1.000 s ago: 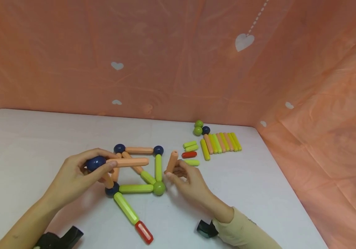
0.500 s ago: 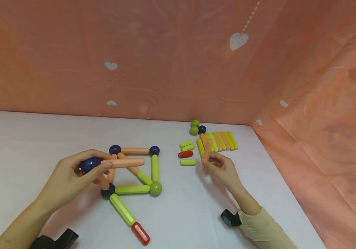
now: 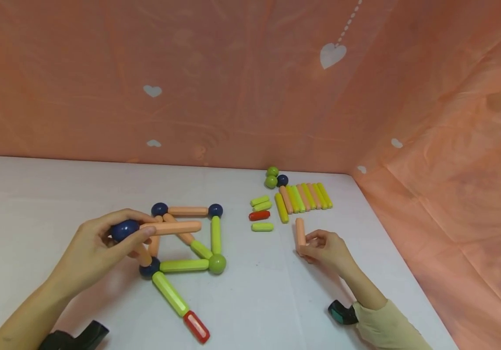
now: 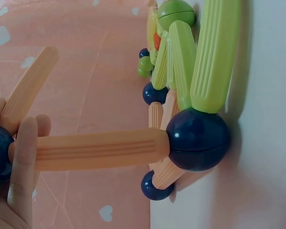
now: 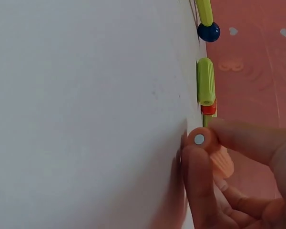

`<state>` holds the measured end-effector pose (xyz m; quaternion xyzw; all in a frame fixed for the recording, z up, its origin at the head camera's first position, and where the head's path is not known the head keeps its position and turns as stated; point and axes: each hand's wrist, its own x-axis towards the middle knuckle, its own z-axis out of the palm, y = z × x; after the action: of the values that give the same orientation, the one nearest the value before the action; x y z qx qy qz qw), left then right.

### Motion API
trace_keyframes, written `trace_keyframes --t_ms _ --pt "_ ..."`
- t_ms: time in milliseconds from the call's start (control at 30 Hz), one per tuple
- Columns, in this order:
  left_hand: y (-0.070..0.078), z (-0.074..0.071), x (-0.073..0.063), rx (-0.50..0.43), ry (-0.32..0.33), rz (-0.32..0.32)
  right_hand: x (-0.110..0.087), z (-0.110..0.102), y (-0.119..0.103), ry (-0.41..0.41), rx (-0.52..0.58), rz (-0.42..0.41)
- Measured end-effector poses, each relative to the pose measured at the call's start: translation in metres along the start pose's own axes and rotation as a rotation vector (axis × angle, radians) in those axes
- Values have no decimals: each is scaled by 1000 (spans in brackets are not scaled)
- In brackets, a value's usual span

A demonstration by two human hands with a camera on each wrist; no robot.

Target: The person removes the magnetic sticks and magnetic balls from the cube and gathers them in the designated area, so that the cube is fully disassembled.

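My left hand [image 3: 97, 248] grips a dark blue ball [image 3: 124, 230] at the top of an upright orange rod [image 4: 95, 149]. A second orange rod [image 3: 173, 227] sticks out sideways from that ball, thumb against it. Below, the upright meets a blue corner ball [image 4: 198, 139] of a frame on the table, made of orange and green rods, blue balls and a green ball [image 3: 217, 264]. A green rod [image 3: 169, 293] tipped with a short red rod [image 3: 196, 326] runs toward me. On the right, my right hand [image 3: 329, 250] pinches a loose orange rod [image 3: 300, 234] near its end, close over the table.
A row of yellow, orange and green rods [image 3: 305, 197] lies at the back right. Beside it are short green rods [image 3: 262, 227], a red one [image 3: 259, 215], two green balls [image 3: 271, 182] and a blue ball [image 3: 282, 180]. A pink curtain [image 3: 233, 87] hangs behind the white table [image 3: 58, 184].
My right hand has carried the orange rod rightward, away from the frame, to in front of the rod row. My left hand keeps its hold on the blue ball; the view has shifted slightly.
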<state>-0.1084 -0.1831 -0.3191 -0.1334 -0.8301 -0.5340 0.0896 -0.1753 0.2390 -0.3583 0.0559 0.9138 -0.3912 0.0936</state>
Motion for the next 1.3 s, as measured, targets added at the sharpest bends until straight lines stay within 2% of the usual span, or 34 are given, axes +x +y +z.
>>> trace_keyframes --t_ms 100,333,467,567,633,700,833,967,1100,1300 --pt "-2 0 0 -4 1 1 -1 0 -1 -10 -32 19" --pt "-9 2 0 -6 11 2 -3 0 -4 -20 -146 2" --pt "-7 2 1 -8 10 6 -5 0 -7 14 -220 -18" --pt "-5 2 1 -4 6 8 -6 1 -12 96 -182 -74" --pt "-4 2 2 4 4 3 -8 5 -17 144 -107 -154" --pt "-4 2 3 2 0 7 -10 12 -22 142 -17 -251" --pt "-4 1 3 0 -2 8 -14 33 -34 19 121 -409" --pt "-3 0 3 11 1 1 -21 57 -46 -136 201 -477" --pt "-1 1 3 30 7 -1 -30 74 -58 -293 189 -531" --pt "-1 3 3 58 14 -13 -39 93 -74 -460 156 -587"
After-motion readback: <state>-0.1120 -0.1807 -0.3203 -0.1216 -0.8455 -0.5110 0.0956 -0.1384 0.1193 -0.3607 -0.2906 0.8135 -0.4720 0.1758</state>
